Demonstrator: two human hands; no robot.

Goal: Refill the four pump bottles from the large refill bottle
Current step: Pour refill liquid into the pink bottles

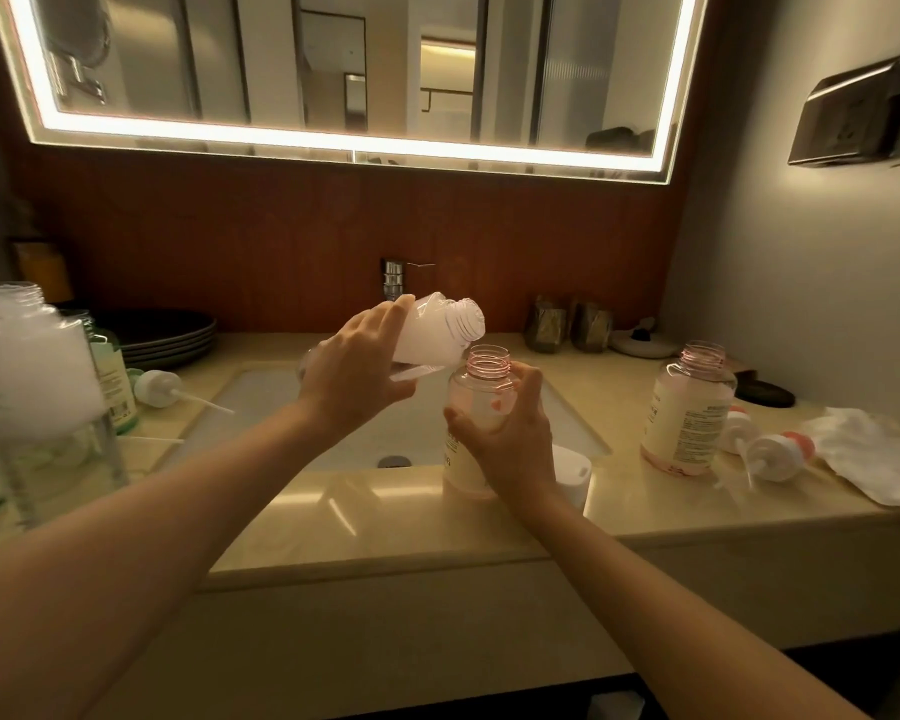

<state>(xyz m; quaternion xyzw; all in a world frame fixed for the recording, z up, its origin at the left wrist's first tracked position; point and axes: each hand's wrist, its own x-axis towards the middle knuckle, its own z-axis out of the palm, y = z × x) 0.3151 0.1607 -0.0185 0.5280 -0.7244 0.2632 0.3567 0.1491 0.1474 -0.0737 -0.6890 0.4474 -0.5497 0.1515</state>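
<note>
— Right, what stands at the left of the counter?
— A green bottle [113, 376], with a white pump head [157, 388] lying beside it. Neither is being handled.
— And over the sink [261, 402]?
— The left hand [354, 376] grips the refill bottle [437, 330], fingers and thumb wrapped round its body. The bottle is tilted. Its mouth points right and sits just above the open neck of the pink pump bottle [481, 402]. No stream is visible.
— What steadies the pink one?
— The right hand [510, 444], fingers curled round its lower half. Its base appears to rest on the counter in front of the basin.
— Further right?
— A second pink bottle [689, 407] stands uncapped, well apart, with loose pump heads [778, 449] lying near it.
— So which step is this?
— By my reading, filling the held bottle. Next, bring the refill mouth directly over the neck. Raise the base slowly, watch the level, and stop below the threads. Both openings are narrow, so misalignment would likely spill liquid onto the counter.
</note>
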